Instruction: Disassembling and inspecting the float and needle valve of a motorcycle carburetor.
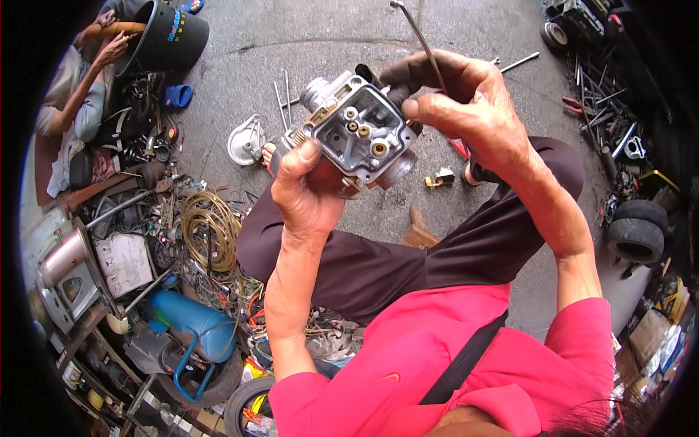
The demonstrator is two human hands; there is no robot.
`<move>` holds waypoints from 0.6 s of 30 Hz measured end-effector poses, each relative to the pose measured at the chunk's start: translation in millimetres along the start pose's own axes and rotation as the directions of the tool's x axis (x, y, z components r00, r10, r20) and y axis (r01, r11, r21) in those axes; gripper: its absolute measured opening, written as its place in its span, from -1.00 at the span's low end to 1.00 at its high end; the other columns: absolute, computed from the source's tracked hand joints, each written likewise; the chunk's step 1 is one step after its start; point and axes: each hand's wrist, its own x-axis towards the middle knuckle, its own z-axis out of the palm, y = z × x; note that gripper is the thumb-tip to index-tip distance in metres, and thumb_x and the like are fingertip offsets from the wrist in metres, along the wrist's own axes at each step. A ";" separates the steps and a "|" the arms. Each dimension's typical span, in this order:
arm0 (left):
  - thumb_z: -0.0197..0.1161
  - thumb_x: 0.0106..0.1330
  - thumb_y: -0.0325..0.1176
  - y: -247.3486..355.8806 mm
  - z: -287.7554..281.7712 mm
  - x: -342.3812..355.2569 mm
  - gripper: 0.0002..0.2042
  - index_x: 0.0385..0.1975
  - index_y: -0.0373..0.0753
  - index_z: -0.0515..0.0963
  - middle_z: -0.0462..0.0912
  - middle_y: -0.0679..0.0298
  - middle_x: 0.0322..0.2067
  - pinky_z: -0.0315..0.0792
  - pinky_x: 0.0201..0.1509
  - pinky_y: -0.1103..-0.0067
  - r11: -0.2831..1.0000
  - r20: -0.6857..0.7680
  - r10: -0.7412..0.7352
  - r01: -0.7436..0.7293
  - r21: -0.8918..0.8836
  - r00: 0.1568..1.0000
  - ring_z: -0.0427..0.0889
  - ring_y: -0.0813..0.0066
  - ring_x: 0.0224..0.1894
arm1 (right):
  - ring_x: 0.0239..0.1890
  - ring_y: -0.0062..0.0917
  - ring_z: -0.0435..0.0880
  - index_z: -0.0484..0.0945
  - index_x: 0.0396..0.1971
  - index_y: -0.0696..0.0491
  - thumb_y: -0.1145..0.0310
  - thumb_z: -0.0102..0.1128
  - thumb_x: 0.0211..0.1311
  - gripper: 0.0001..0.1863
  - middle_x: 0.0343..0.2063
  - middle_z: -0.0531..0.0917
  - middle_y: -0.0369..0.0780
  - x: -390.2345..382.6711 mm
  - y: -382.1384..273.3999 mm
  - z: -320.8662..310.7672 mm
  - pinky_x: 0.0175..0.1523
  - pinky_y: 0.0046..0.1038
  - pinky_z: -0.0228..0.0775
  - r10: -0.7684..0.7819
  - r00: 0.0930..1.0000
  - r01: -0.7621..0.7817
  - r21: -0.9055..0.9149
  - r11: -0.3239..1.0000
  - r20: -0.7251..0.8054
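Carburettor (360, 135) held up in both hands above the lap, open underside facing the camera, brass jets visible inside the square bowl recess. Left hand (306, 193) grasps the lower left part of the body, thumb pressed against the casting edge. Right hand (466, 109) closes on the upper right side, index finger laid along the rim, and also pinches a thin metal rod (419, 33) that rises toward the top edge. Concrete floor (313, 36) lies below. Coil of wire (210, 229) and a blue tank (191, 320) sit to the left among scrap. Two small tyres (637, 229) lie at right. Another person (80, 87) sits at upper left beside a black bucket (164, 36).
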 end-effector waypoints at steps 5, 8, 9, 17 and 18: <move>0.13 -0.01 -0.25 -1.1 2.4 -0.5 -0.42 0.05 -0.41 0.29 0.50 0.11 -0.10 0.40 -0.01 0.42 0.999 0.019 -0.001 0.002 -0.048 1.000 0.52 0.28 -0.10 | -0.42 -0.76 0.53 0.51 -0.17 0.20 0.45 0.29 -0.04 -0.64 -0.41 0.61 -0.28 -0.9 3.2 0.6 -0.31 -0.72 0.37 -0.004 1.000 0.004 0.050 0.999 -0.001; 0.13 0.00 -0.26 -2.3 4.8 -3.4 -0.40 0.09 -0.38 0.25 0.46 0.10 -0.05 0.34 0.08 0.41 1.000 0.025 0.007 -0.007 -0.012 1.000 0.48 0.28 -0.03 | -0.34 -0.69 0.56 0.50 -0.18 0.22 0.48 0.32 -0.05 -0.63 -0.35 0.61 -0.25 -1.8 0.8 -0.1 -0.25 -0.68 0.42 0.032 0.999 -0.033 0.048 0.998 0.006; 0.14 -0.01 -0.26 -2.5 4.4 -3.4 -0.38 0.11 -0.37 0.22 0.46 0.10 -0.04 0.32 0.10 0.40 1.000 0.040 0.011 -0.010 -0.008 0.999 0.47 0.29 -0.02 | -0.33 -0.68 0.56 0.50 -0.18 0.22 0.48 0.32 -0.05 -0.63 -0.34 0.60 -0.25 -1.7 2.2 -0.1 -0.23 -0.66 0.43 0.015 1.000 -0.016 0.076 0.997 0.012; 0.16 -0.05 -0.22 -1.4 3.6 -1.7 -0.29 0.13 -0.44 0.14 0.41 -0.05 0.00 0.34 0.13 0.25 0.991 0.031 0.041 -0.045 0.129 0.999 0.46 0.12 0.02 | -0.39 -0.74 0.55 0.52 -0.19 0.20 0.44 0.31 -0.01 -0.65 -0.38 0.60 -0.29 -2.8 5.7 5.1 -0.27 -0.68 0.42 -0.046 0.999 0.045 0.102 0.994 0.012; 0.16 -0.05 -0.22 -1.6 2.4 -0.8 -0.28 0.14 -0.44 0.13 0.41 -0.05 0.00 0.34 0.13 0.25 0.992 0.064 0.041 -0.048 0.117 0.997 0.46 0.11 0.02 | -0.39 -0.74 0.55 0.52 -0.19 0.20 0.44 0.31 -0.01 -0.65 -0.38 0.60 -0.29 -2.7 5.3 4.8 -0.27 -0.68 0.42 -0.042 0.999 0.040 0.104 0.994 0.014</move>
